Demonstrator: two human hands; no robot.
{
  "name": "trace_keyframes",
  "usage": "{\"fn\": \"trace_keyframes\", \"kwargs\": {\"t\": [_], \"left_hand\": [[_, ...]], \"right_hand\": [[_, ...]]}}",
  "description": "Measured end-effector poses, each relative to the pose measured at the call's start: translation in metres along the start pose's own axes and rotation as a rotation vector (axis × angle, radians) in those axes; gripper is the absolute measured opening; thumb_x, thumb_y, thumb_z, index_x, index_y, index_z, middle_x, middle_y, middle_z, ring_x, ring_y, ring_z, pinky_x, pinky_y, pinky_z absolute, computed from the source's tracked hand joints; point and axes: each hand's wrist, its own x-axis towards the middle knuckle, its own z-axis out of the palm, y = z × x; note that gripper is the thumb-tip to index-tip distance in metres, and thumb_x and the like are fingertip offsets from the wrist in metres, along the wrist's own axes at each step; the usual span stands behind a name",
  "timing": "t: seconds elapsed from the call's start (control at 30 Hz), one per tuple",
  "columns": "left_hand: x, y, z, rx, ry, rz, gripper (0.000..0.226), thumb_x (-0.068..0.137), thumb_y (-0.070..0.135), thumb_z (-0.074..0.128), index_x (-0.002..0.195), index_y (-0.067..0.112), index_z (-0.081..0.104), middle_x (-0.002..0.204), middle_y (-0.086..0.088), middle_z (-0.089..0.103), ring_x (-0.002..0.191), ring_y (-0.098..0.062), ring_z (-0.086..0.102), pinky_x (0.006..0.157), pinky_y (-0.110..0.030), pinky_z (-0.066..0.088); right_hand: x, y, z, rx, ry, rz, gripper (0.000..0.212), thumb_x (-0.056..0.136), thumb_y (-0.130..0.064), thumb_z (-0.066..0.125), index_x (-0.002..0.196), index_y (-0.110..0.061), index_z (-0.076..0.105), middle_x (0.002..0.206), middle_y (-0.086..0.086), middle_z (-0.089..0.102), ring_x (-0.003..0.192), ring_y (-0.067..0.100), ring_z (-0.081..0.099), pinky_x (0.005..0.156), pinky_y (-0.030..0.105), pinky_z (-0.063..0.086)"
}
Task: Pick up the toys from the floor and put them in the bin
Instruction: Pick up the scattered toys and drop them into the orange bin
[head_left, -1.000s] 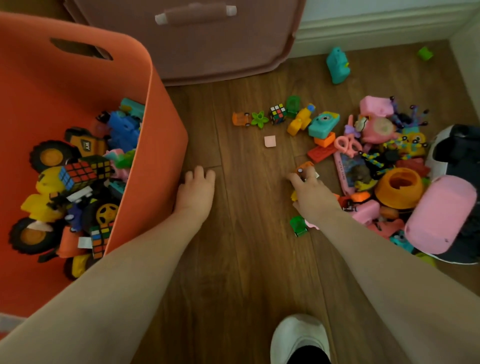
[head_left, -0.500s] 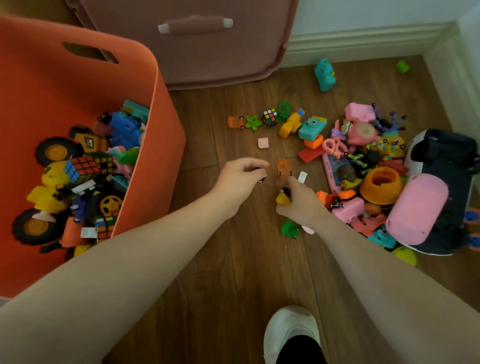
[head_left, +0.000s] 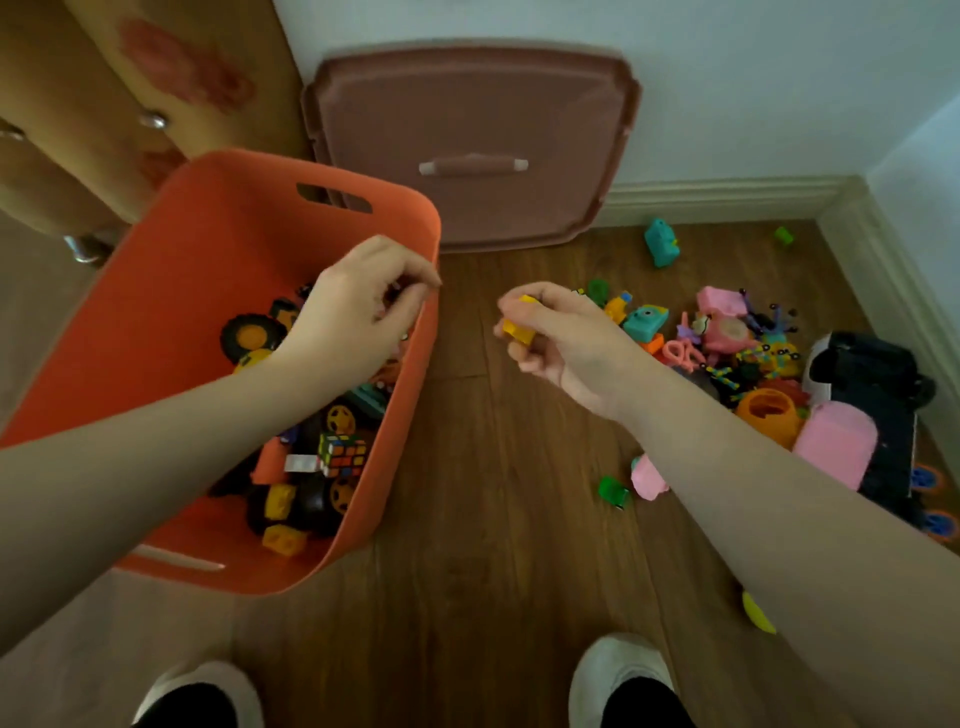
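The orange bin (head_left: 156, 291) stands on the floor at the left, with toy trucks, bricks and a puzzle cube (head_left: 343, 454) inside. My left hand (head_left: 358, 306) hovers over the bin's right side, fingers curled and pinching something small that I can barely see. My right hand (head_left: 561, 338) is raised above the floor just right of the bin and grips a yellow brick (head_left: 519, 328). A pile of toys (head_left: 727, 332) lies on the wooden floor at the right. Closer to me lie a small green toy (head_left: 613, 489) and a pink toy (head_left: 649, 475).
A brown lid (head_left: 467, 130) leans on the wall behind the bin. A black and white toy car (head_left: 878, 384), a pink case (head_left: 836, 447) and an orange pot (head_left: 769, 415) sit by the right skirting. A teal toy (head_left: 661, 241) lies apart. My shoes (head_left: 618, 670) are below.
Both hands rose from the floor and swung left. My left hand is now over the bin, and my right hand has followed with the yellow brick. The view tilted up.
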Motion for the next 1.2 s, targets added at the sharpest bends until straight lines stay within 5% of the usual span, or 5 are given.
{"fn": "trace_keyframes", "kwargs": {"t": [0.27, 0.47, 0.77, 0.9, 1.2], "left_hand": [[-0.033, -0.074, 0.013, 0.285, -0.607, -0.364, 0.042, 0.089, 0.005, 0.050, 0.131, 0.005, 0.045, 0.128, -0.018, 0.053, 0.117, -0.033, 0.049, 0.094, -0.033, 0.036], [-0.031, -0.052, 0.003, 0.048, -0.014, -0.551, 0.042, 0.089, -0.003, 0.037, 0.129, 0.008, 0.043, 0.132, -0.014, 0.042, 0.121, -0.030, 0.042, 0.098, -0.039, 0.040], [-0.028, 0.019, 0.033, 0.027, -0.125, -0.063, 0.025, 0.084, 0.002, 0.051, 0.106, 0.009, 0.062, 0.107, -0.007, 0.054, 0.104, -0.024, 0.046, 0.090, -0.032, 0.035], [-0.021, 0.054, 0.072, 0.061, -0.328, 0.071, 0.026, 0.086, 0.012, 0.052, 0.111, 0.014, 0.060, 0.115, -0.005, 0.055, 0.113, -0.024, 0.045, 0.096, -0.040, 0.040], [-0.025, 0.078, 0.171, 0.242, -0.794, 0.092, 0.035, 0.092, 0.020, 0.045, 0.126, 0.018, 0.048, 0.130, -0.003, 0.044, 0.124, -0.022, 0.037, 0.100, -0.038, 0.038]], "right_hand": [[0.012, -0.010, 0.097, -0.173, -0.067, -0.037, 0.028, 0.089, -0.013, 0.062, 0.115, -0.008, 0.053, 0.103, 0.012, 0.060, 0.069, 0.013, 0.061, 0.060, 0.019, 0.051], [0.014, 0.008, 0.081, -0.503, 0.138, -0.260, 0.032, 0.093, -0.010, 0.051, 0.124, -0.015, 0.054, 0.125, 0.004, 0.055, 0.091, 0.019, 0.065, 0.078, 0.028, 0.056], [0.001, 0.044, -0.062, -0.446, 0.517, 0.003, 0.020, 0.093, 0.000, 0.043, 0.094, -0.013, 0.058, 0.082, 0.007, 0.059, 0.056, 0.008, 0.056, 0.048, 0.017, 0.045], [-0.012, 0.066, -0.120, -0.603, 0.577, 0.138, 0.024, 0.091, -0.001, 0.043, 0.102, -0.012, 0.062, 0.098, 0.012, 0.061, 0.081, 0.021, 0.058, 0.065, 0.029, 0.051], [-0.041, 0.128, -0.176, -1.386, 0.016, 0.218, 0.058, 0.088, -0.020, 0.060, 0.142, -0.021, 0.037, 0.150, 0.014, 0.028, 0.136, 0.032, 0.029, 0.108, 0.039, 0.030]]}}
